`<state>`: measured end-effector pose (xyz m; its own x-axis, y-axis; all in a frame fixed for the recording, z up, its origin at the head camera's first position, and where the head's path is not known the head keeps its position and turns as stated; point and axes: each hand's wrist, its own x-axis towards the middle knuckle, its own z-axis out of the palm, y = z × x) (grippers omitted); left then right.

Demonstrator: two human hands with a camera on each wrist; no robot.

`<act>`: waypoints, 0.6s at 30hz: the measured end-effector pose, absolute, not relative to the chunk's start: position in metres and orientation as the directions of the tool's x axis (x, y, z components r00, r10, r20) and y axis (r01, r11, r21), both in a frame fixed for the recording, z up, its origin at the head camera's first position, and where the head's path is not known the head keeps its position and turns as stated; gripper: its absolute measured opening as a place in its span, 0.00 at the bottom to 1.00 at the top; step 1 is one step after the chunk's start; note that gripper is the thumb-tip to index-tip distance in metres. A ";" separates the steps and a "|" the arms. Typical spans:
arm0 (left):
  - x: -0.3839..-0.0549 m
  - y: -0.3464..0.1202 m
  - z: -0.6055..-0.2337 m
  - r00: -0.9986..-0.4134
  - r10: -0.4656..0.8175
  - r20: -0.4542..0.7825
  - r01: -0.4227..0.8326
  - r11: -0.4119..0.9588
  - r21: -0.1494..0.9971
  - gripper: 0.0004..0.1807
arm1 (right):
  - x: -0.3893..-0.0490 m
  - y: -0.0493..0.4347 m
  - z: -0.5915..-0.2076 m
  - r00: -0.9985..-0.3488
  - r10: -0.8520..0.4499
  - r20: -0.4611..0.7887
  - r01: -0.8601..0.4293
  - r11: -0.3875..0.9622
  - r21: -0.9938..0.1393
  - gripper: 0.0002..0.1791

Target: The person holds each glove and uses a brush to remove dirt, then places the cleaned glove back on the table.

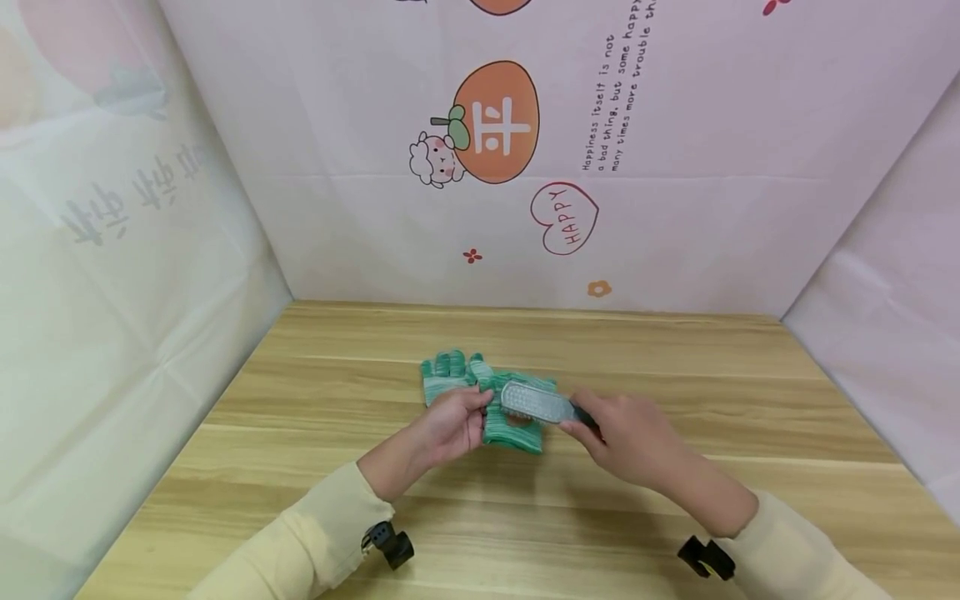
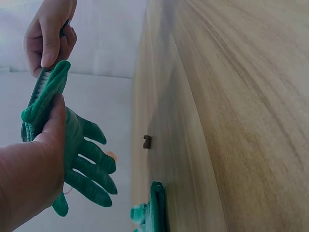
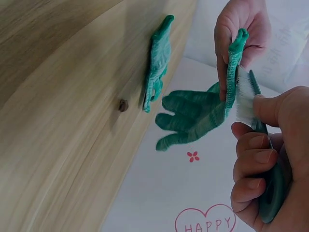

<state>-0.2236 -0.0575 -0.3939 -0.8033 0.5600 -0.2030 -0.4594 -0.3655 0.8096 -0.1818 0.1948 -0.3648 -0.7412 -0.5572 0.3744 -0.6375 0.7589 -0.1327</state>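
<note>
Two forearms were stretched forward from cream sleeves point(image 1: 307, 529) over a wooden table point(image 1: 315, 433), and between the hands the held glove point(image 1: 506, 435), green and knitted, was raised above the surface. By the left hand point(image 1: 453, 425), placed at the left of the held glove, its cuff end was pinched; the thumb was laid along one side of the cuff, with fingers behind it. Whether any of those fingers were slipped inside the cuff could not be told. The glove's own fingers were seen hanging down toward the table in both wrist views.

At the right of the held glove, the handle of a brush point(image 1: 536, 402) was gripped by the right hand point(image 1: 628, 433). Its fingers were curled round the handle, and its thumb was pressed on the brush near the base of the head. The right forearm was slanted inward toward the held glove, so that the brush head was set across the cuff, its pale bristles turned to the fabric and seemingly touching it.

A second glove point(image 1: 442, 385), also green, was laid on the table to the left of the held glove. Beneath the held glove, a small brown object point(image 2: 147, 141) was seen on the tabletop; what it was could not be made out.
</note>
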 end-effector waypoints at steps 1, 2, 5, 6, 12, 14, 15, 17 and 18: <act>-0.224 -0.058 -0.394 -0.802 0.563 -0.202 -0.458 -0.361 0.812 0.19 | -0.181 0.196 -0.365 -0.745 -0.555 0.370 -0.635 0.760 -0.137 0.11; -0.223 -0.058 -0.394 -0.799 0.566 -0.201 -0.457 -0.355 0.816 0.16 | -0.181 0.197 -0.365 -0.749 -0.553 0.365 -0.632 0.762 -0.141 0.11; -0.224 -0.059 -0.394 -0.797 0.571 -0.195 -0.450 -0.348 0.822 0.07 | -0.180 0.200 -0.364 -0.759 -0.549 0.348 -0.625 0.765 -0.156 0.10; -0.224 -0.060 -0.394 -0.798 0.572 -0.188 -0.442 -0.346 0.827 0.06 | -0.180 0.201 -0.364 -0.766 -0.546 0.340 -0.619 0.768 -0.162 0.10; -0.225 -0.064 -0.394 -0.801 0.574 -0.169 -0.417 -0.333 0.846 0.11 | -0.179 0.209 -0.364 -0.808 -0.506 0.301 -0.569 0.803 -0.177 0.11; -0.225 -0.066 -0.394 -0.802 0.572 -0.172 -0.418 -0.330 0.846 0.11 | -0.179 0.212 -0.364 -0.813 -0.498 0.302 -0.560 0.811 -0.170 0.11; -0.225 -0.066 -0.394 -0.803 0.570 -0.173 -0.417 -0.330 0.847 0.11 | -0.179 0.213 -0.364 -0.816 -0.493 0.302 -0.554 0.815 -0.167 0.11; -0.226 -0.067 -0.394 -0.806 0.564 -0.177 -0.418 -0.331 0.846 0.10 | -0.179 0.215 -0.364 -0.814 -0.492 0.308 -0.555 0.816 -0.163 0.11; -0.226 -0.067 -0.394 -0.808 0.561 -0.178 -0.418 -0.335 0.844 0.09 | -0.179 0.215 -0.363 -0.814 -0.490 0.312 -0.554 0.817 -0.160 0.11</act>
